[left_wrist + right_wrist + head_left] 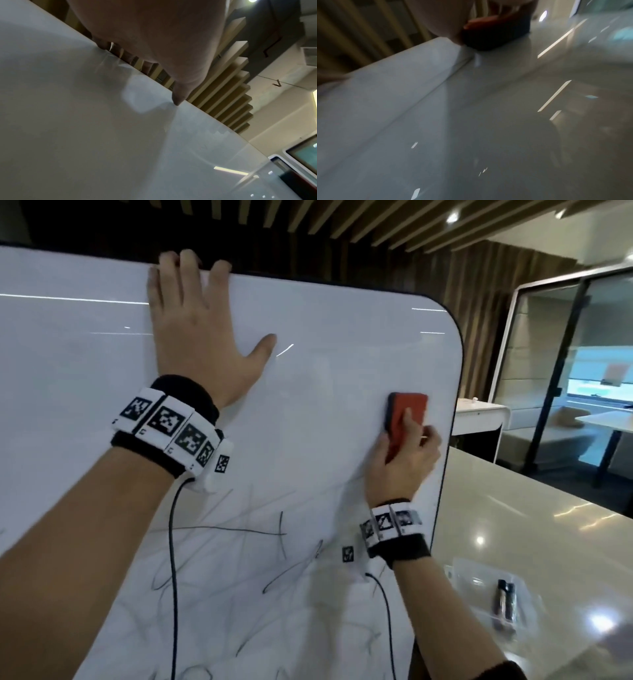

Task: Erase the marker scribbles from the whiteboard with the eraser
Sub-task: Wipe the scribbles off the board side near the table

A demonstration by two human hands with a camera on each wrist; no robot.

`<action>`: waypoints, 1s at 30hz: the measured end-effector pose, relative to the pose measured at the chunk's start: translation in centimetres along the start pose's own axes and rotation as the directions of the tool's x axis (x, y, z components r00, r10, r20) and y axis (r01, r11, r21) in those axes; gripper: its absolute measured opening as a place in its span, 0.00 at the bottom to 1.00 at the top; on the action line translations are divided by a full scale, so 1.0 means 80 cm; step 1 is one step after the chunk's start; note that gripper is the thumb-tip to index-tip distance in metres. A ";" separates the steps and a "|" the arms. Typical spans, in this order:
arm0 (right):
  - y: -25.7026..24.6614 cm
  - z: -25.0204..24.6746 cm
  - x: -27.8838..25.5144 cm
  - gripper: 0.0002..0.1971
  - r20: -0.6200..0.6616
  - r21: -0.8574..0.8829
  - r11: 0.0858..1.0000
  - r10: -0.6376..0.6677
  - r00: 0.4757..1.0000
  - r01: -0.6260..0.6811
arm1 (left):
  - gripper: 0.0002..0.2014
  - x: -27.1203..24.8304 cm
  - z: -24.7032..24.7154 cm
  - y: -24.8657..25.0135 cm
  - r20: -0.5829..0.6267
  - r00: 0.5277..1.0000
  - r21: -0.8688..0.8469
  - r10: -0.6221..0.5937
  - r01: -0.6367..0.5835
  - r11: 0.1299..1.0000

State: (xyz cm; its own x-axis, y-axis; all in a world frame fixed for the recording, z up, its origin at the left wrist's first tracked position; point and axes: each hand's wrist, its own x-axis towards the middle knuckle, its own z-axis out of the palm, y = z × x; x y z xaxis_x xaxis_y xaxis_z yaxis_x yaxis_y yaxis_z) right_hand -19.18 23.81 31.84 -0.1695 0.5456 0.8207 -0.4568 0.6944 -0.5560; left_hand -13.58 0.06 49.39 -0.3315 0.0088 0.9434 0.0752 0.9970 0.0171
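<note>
A large whiteboard [308, 344] with a dark rounded rim fills the head view. Black marker scribbles [239, 542] cover its lower half; the upper half is white. My left hand [195, 337] lies flat on the board near the top, fingertips curling over its top edge [106, 50]. My right hand [407, 460] grips a red eraser [406, 419] with a dark felt side, held against the board near the right edge. In the right wrist view the eraser [496, 31] sits on the board surface [471, 121], blurred.
A glossy beige table [534, 529] lies right of the board, bearing a clear plastic sleeve with dark markers [503, 604]. Behind it stand a white counter [479, 416], a glass partition [565, 354] and a wooden slatted wall and ceiling. Cables hang from both wristbands.
</note>
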 end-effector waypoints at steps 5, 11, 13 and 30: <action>-0.038 -0.009 -0.128 0.24 0.430 0.149 0.760 -0.626 0.651 0.633 | 0.43 0.001 0.003 -0.006 0.002 0.999 -0.013 0.035 -0.035 0.999; 0.016 -0.012 0.020 0.24 0.099 0.016 0.960 -0.279 0.955 0.279 | 0.42 -0.001 -0.002 -0.012 -0.001 0.998 0.007 0.062 -0.062 0.998; 0.015 -0.007 0.055 0.25 -0.056 0.067 0.996 0.054 0.997 -0.050 | 0.43 -0.001 -0.002 -0.011 0.016 0.998 0.041 0.054 -0.055 0.998; 0.046 -0.019 0.068 0.25 -0.033 0.090 0.994 0.069 0.997 -0.065 | 0.46 -0.004 0.007 -0.012 0.012 0.998 0.055 0.061 -0.062 0.997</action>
State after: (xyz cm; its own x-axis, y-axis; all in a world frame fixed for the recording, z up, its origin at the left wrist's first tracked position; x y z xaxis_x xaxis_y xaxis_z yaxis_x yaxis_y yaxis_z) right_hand -20.44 30.07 34.01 -0.1714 0.6073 0.7757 -0.5219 0.6119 -0.5944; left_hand -14.05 -0.88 48.88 -0.3371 0.0710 0.9388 0.0435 0.9973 -0.0598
